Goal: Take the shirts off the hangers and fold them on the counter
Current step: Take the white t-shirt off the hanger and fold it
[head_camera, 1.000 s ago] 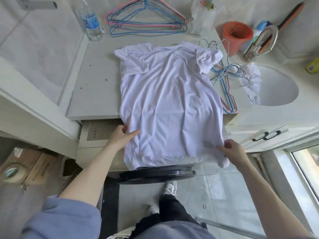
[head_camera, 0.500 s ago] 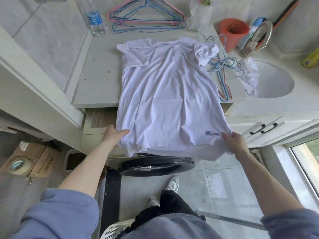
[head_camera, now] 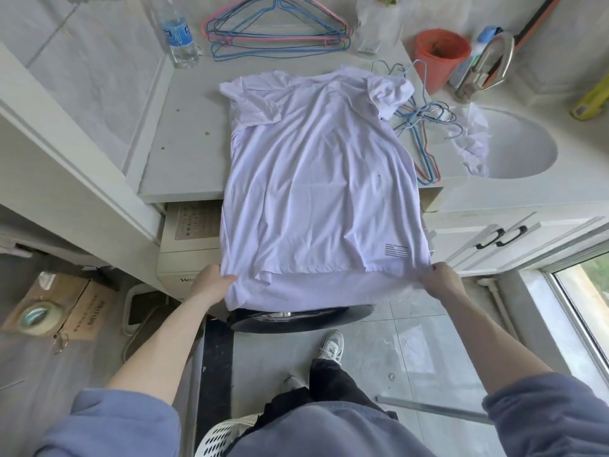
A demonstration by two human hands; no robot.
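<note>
The left hand (head_camera: 211, 282) and right hand (head_camera: 443, 278) each pinch a hem corner of the white T-shirt (head_camera: 316, 179), which spreads away from both grips across the counter (head_camera: 184, 153); light, limp and crease-prone, it seems best handled by these corners.

Bare tabletop (head_camera: 188, 143) lies open left of the spread shirt (head_camera: 316, 166). Loose wire hangers (head_camera: 423, 113) crowd its right edge, while a water bottle (head_camera: 179, 34), stacked hangers (head_camera: 276, 37) and an orange cup (head_camera: 441, 57) line the back.
</note>
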